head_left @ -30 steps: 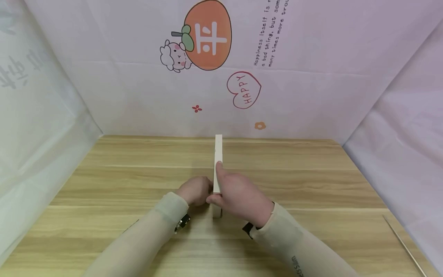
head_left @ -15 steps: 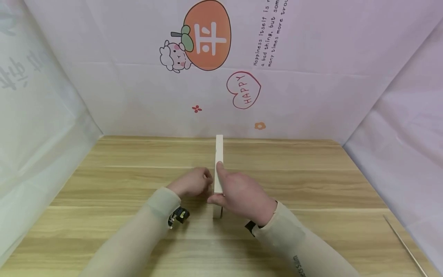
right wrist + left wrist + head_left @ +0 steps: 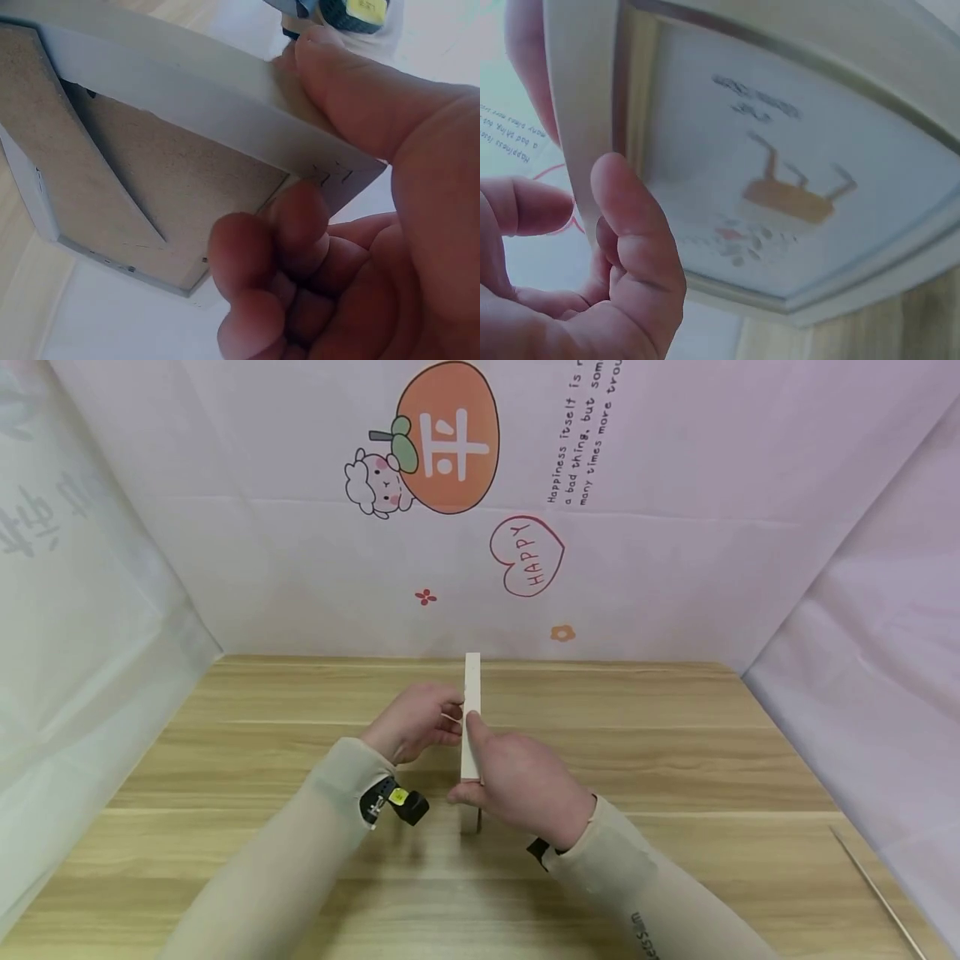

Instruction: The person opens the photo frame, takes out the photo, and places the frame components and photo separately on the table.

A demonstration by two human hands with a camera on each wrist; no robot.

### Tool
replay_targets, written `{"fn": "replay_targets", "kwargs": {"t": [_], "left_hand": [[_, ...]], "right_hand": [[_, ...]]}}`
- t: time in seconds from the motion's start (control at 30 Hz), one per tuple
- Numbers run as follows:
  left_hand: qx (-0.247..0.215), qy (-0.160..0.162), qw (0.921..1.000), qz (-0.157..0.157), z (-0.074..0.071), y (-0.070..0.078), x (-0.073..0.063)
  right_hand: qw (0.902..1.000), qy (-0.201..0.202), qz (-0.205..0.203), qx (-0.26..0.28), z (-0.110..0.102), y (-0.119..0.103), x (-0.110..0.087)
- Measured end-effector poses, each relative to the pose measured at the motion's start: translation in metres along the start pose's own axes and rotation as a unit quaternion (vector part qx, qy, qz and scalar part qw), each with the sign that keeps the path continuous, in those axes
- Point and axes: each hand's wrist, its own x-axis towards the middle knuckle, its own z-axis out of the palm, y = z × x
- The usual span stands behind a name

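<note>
A white picture frame [image 3: 472, 693] stands edge-on near the middle of the table. Behind its glass, the left wrist view shows a drawing [image 3: 787, 202] of an orange pot on legs with small flowers. My right hand [image 3: 528, 785] grips the frame, thumb along the upper edge and fingers curled at the back. In the right wrist view, the back has a brown board with a stand flap [image 3: 67, 127]. On the glass side is my left hand [image 3: 420, 718], fingers loosely bent and fingertips next to the frame; whether they touch it is unclear.
A thin pale rod [image 3: 877, 889] lies along the right side of the wooden table [image 3: 225, 760]. White printed cloth [image 3: 300, 577] rises behind the table and at both sides.
My left hand has slid away from me along the frame's glass side, its fingers now less tucked in. The right hand and the frame have stayed nearly still.
</note>
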Motion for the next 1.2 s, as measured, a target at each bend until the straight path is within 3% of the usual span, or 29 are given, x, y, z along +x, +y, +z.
{"fn": "replay_targets", "kwargs": {"t": [0.3, 0.47, 0.6, 0.67, 0.87, 1.07, 1.2], "left_hand": [[0.04, -0.015, 0.9991, 0.001, 0.005, 0.008, 0.004], [0.046, -0.012, 0.9987, -0.016, 0.007, 0.01, 0.007], [0.038, -0.013, 0.9989, -0.024, 0.008, 0.011, 0.007], [0.035, -0.015, 0.999, -0.024, 0.008, 0.012, 0.008], [0.02, -0.021, 0.9992, -0.027, 0.007, 0.012, 0.009], [0.004, -0.019, 0.9995, -0.026, 0.005, 0.009, 0.008], [0.0, -0.023, 0.9995, -0.021, 0.001, 0.008, 0.007]], "right_hand": [[0.9996, 0.02, -0.016, 0.014, 0.001, 0.001, -0.001], [0.9954, -0.048, 0.011, 0.082, -0.002, 0.011, -0.001], [0.978, -0.109, 0.038, 0.174, -0.006, 0.034, -0.005], [0.9716, -0.125, 0.056, 0.193, -0.004, 0.046, -0.007], [0.9626, -0.15, 0.126, 0.187, 0.021, 0.067, -0.009], [0.9535, -0.188, 0.14, 0.19, 0.042, 0.068, -0.01], [0.954, -0.196, 0.135, 0.183, 0.047, 0.067, -0.01]]}}
